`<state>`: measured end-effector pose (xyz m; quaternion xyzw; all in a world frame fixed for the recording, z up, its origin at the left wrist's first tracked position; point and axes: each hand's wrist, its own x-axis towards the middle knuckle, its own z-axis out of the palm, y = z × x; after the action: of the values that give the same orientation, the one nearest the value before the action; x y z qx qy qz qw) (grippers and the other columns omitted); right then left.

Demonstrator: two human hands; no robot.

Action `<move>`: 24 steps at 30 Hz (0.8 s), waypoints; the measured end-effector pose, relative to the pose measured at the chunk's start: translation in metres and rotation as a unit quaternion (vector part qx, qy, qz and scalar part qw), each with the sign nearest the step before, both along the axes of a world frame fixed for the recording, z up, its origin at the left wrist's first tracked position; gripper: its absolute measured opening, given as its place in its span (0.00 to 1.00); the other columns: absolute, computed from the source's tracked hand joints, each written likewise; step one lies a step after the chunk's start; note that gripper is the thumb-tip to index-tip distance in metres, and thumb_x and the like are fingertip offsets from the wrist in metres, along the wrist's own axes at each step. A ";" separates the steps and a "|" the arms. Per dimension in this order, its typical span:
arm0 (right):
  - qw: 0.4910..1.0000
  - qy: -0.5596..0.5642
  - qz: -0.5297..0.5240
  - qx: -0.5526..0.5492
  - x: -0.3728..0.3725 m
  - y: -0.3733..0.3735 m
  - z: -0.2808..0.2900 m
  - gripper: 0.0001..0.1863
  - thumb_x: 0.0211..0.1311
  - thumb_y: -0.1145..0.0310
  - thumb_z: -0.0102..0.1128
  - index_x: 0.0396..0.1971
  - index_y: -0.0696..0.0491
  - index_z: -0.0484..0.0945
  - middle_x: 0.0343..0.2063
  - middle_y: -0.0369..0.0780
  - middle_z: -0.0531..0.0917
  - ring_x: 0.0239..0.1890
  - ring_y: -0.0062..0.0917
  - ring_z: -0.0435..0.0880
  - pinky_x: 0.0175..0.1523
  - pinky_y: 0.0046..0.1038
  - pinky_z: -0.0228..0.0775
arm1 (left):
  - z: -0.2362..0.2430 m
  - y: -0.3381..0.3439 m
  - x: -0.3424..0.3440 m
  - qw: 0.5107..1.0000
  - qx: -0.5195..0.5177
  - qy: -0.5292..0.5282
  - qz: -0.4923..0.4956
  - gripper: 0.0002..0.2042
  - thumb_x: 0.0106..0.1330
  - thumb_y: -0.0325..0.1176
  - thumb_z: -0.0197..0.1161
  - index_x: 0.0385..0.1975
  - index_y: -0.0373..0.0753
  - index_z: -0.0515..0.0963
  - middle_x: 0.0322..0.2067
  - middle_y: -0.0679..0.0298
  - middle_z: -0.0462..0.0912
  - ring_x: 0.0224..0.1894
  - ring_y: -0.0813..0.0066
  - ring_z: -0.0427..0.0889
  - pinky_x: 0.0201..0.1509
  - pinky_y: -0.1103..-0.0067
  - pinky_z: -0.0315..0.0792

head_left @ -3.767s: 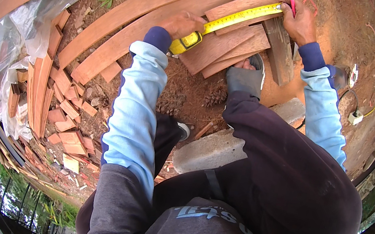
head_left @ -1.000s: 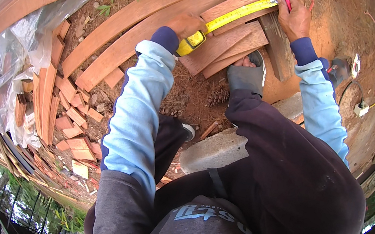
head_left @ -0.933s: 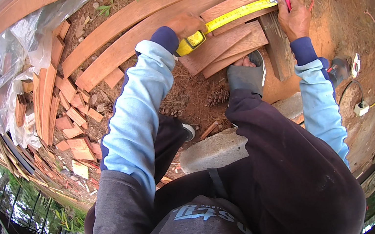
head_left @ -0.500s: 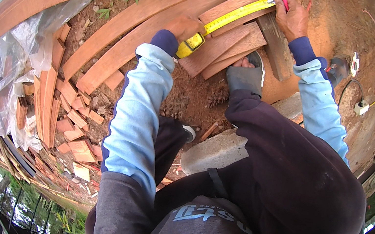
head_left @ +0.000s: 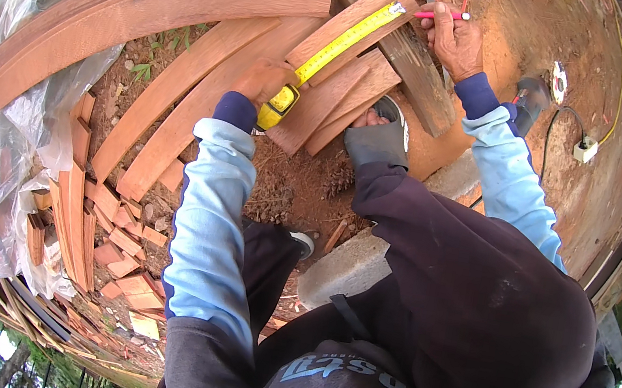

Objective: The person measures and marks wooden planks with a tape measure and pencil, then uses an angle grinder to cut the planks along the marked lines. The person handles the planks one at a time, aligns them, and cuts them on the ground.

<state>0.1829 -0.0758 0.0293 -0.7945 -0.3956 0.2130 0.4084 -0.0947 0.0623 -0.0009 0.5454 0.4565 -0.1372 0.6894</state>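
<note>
Your left hand grips tape measure; your right hand pinches pink pen. Blade could slide on plank if left wavers: tip free of fingers.

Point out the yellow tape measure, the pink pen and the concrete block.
Yellow tape measure (head_left: 348,41): head view, on its extended blade.
Pink pen (head_left: 425,14): head view, on its barrel.
Concrete block (head_left: 345,270): head view, on its exposed surface.

Tape case yellow with black trim; blade yellow, ticked with dark marks; marker bright pink, whitish at one end. Boards reddish brown, streaked with grain. Soil orange-brown, concrete block pale grey, sleeves light blue with navy cuffs, trousers near-black.
</note>
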 end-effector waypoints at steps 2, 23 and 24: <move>0.999 0.035 0.010 0.006 -0.004 -0.001 -0.001 0.20 0.70 0.57 0.45 0.36 0.56 0.82 0.19 0.32 0.77 0.18 0.11 0.72 0.23 0.16 0.65 | 0.002 0.001 0.000 1.000 0.003 0.002 -0.007 0.08 0.50 0.30 0.61 0.26 0.35 0.84 0.27 0.60 0.83 0.30 0.71 0.76 0.37 0.79 0.68; 0.999 0.016 0.036 0.032 -0.005 0.004 -0.010 0.13 0.67 0.62 0.52 0.34 0.57 0.79 0.20 0.37 0.82 0.20 0.16 0.78 0.26 0.20 0.71 | 0.009 0.000 0.000 1.000 -0.001 0.000 0.004 0.08 0.49 0.30 0.61 0.25 0.35 0.84 0.26 0.61 0.82 0.30 0.72 0.75 0.38 0.80 0.68; 0.999 0.009 0.040 0.034 -0.005 0.004 -0.010 0.13 0.67 0.63 0.51 0.34 0.57 0.79 0.20 0.37 0.82 0.20 0.17 0.79 0.27 0.21 0.71 | 0.010 0.000 0.000 1.000 -0.003 0.002 0.008 0.08 0.49 0.30 0.61 0.25 0.35 0.84 0.26 0.61 0.82 0.30 0.72 0.75 0.37 0.80 0.68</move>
<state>0.1779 -0.0720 0.0190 -0.7617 -0.4307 0.2228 0.4297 -0.0946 0.0622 0.0092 0.5394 0.4615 -0.1345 0.6913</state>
